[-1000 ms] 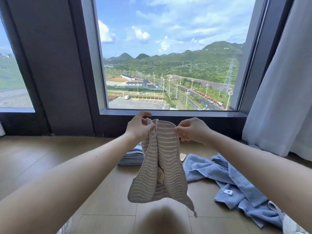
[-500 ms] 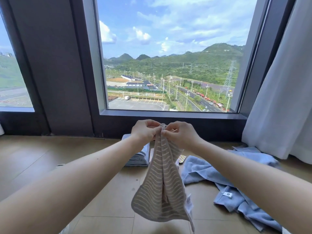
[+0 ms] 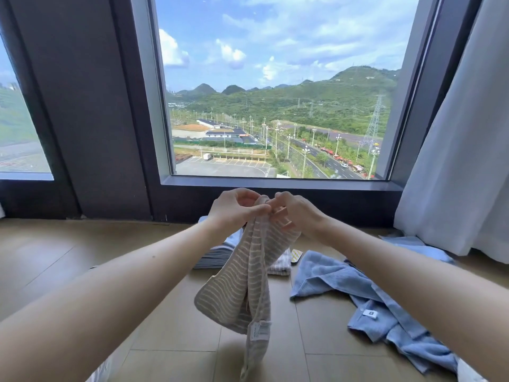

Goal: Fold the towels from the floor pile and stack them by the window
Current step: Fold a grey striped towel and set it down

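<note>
**Status of work.** One stack of folded towels [image 3: 214,253] lies at the far edge of the floor [image 3: 68,257], directly below the window [image 3: 275,106]. A folded striped piece [image 3: 281,265] lies just beside that stack on its right. The towel I hold hides the join, so I cannot tell whether the two touch. I judge this portion done.

Not done:
- The striped towel [image 3: 237,288] in my hands.
- The loose blue towels [image 3: 385,307], which lie crumpled over the right side of the floor, from near the curtain [image 3: 462,161] toward the near right corner. They overlap, so I cannot tell how many pieces there are.

My estimate is that the task is around its middle, with the current towel at an early fold.

**Position of the work piece.** The striped towel hangs in the air, clear of the floor, over the middle of the floor and in front of the stack. Its top edge is gathered between both hands. The body hangs directly below them, doubled into two lobes, with the care label [image 3: 260,329] showing near the lower end.

**Hand state.**
- Left hand [image 3: 237,209]: thumb and curled fingers pinch the top edge of the striped towel.
- Right hand [image 3: 298,213]: fingers curled, pinching the same edge from the opposite side.

The two hands sit close together, knuckles nearly touching, with the whole towel below them and nothing else in either hand.
</note>
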